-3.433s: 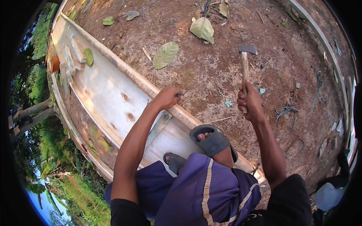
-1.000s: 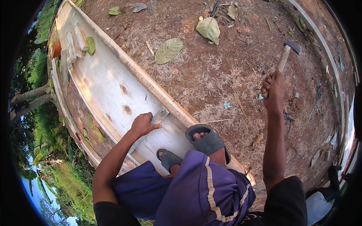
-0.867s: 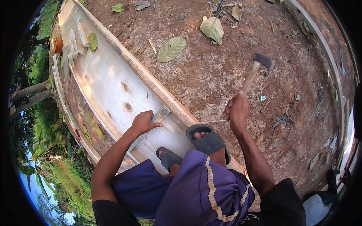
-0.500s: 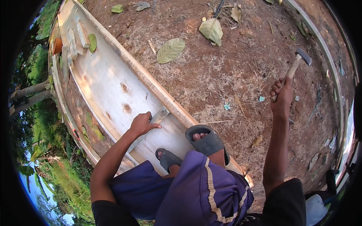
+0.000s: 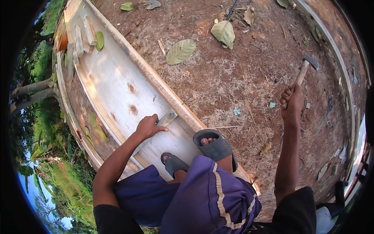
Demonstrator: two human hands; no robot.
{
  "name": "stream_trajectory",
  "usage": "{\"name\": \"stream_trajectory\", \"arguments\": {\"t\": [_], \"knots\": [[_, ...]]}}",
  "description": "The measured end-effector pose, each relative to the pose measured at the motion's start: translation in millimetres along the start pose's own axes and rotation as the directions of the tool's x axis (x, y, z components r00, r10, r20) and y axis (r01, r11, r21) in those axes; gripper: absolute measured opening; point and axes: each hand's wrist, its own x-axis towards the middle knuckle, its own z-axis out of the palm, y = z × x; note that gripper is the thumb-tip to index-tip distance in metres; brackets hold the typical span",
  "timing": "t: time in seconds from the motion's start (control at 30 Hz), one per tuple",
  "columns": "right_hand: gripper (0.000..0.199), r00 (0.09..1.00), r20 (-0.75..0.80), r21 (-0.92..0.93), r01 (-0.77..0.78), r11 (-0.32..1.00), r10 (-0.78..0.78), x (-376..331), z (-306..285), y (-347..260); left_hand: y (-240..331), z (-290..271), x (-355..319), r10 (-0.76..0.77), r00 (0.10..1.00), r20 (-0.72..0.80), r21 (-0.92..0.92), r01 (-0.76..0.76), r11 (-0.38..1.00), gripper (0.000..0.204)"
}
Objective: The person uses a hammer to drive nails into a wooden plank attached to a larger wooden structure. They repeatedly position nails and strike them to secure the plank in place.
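A long, shallow wooden trough-like frame (image 5: pixel 150 69) with a pale plywood bottom runs from the far left to under my feet. Across it lies a short wooden crosspiece (image 5: pixel 170 117), its right end against the frame's side rail. My left hand (image 5: pixel 148 126) grips this piece from above, fingers curled over its edge and thumb stretched along it. Well off to the right, my right hand (image 5: pixel 293 99) is closed round the pale wooden handle of a hatchet (image 5: pixel 310 62), raised above the ground with its dark metal head pointing away from me.
One sandalled foot (image 5: pixel 174 163) stands inside the frame, the other (image 5: pixel 214 144) on its right rail. Several wood offcuts (image 5: pixel 90 31) and an orange object (image 5: pixel 62 42) lie at the far left. Large dry leaves (image 5: pixel 181 51) litter the brown soil. A long rail (image 5: pixel 338 58) curves along the right.
The hatchet and my right hand have shifted slightly; the head sits a little lower and further left. My left hand keeps its hold on the crosspiece. The whole view has turned slightly.
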Motion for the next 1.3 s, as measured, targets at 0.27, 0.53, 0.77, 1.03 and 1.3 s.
{"name": "stream_trajectory", "arguments": {"t": [0.27,0.53,0.77,1.03,1.3], "knots": [[0.044,0.692,0.523,-0.647,-0.056,0.76,0.497,-134,40,148,7,-10,3,-0.004,1.0,0.028,0.003,0.004,1.0,0.082],[0.031,0.998,0.018,0.109,0.064,0.992,-0.066,-6,13,-14,-1,-1,-1,0.002,1.0,-0.003,-0.009,-0.002,1.0,0.085],[0.026,0.862,0.339,-0.254,-0.302,0.919,0.377,-94,29,74,3,-6,-1,-0.042,0.998,0.04,0.011,0.041,0.999,0.082],[0.035,0.985,-0.113,0.117,0.147,0.982,-0.134,-5,14,-21,-1,0,0,-0.001,1.0,-0.02,-0.019,0.001,1.0,0.086],[0.035,0.812,0.371,-0.402,-0.297,0.866,0.451,-100,12,72,8,-9,3,-0.032,0.999,0.03,0.033,0.031,0.999,0.084]]}}
